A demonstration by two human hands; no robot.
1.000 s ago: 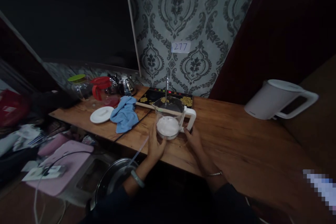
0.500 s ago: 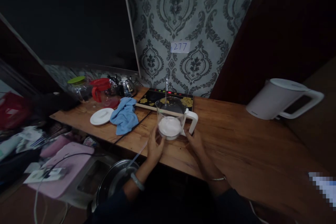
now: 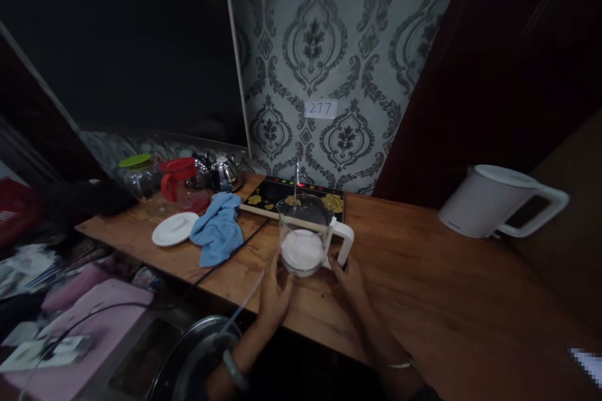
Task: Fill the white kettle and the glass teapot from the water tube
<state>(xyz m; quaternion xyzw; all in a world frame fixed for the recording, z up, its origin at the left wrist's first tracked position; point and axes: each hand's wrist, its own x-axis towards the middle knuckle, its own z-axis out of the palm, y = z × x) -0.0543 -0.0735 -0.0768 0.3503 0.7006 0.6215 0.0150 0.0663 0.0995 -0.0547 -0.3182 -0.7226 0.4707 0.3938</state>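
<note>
A clear glass jug (image 3: 305, 235) with a white handle (image 3: 345, 238) stands upright just above or on the wooden tabletop; I cannot tell which. Something white and rounded (image 3: 303, 248) shows in its lower part, and what it is stays unclear. My left hand (image 3: 275, 291) is curled against the jug's lower left side, thumb and fingers on the glass. At the lower end of the handle, my right hand (image 3: 350, 279) grips with its thumb and fingers. Just behind the jug is a black induction cooktop (image 3: 263, 193) with gold flowers, with a thin metal spout (image 3: 296, 185) over it.
Left on the wooden table (image 3: 404, 282) lie a blue cloth (image 3: 219, 229) and a white lid (image 3: 175, 229), with a red-lidded jug (image 3: 181, 182) and a metal kettle (image 3: 224, 173) behind. A white kettle (image 3: 493, 200) stands right. A pot (image 3: 188, 338) with a tube (image 3: 244, 302) sits below the edge.
My view has tilted up slightly, so the table and everything on it appear lower. Both hands keep their hold on the jug, which has hardly moved relative to the table.
</note>
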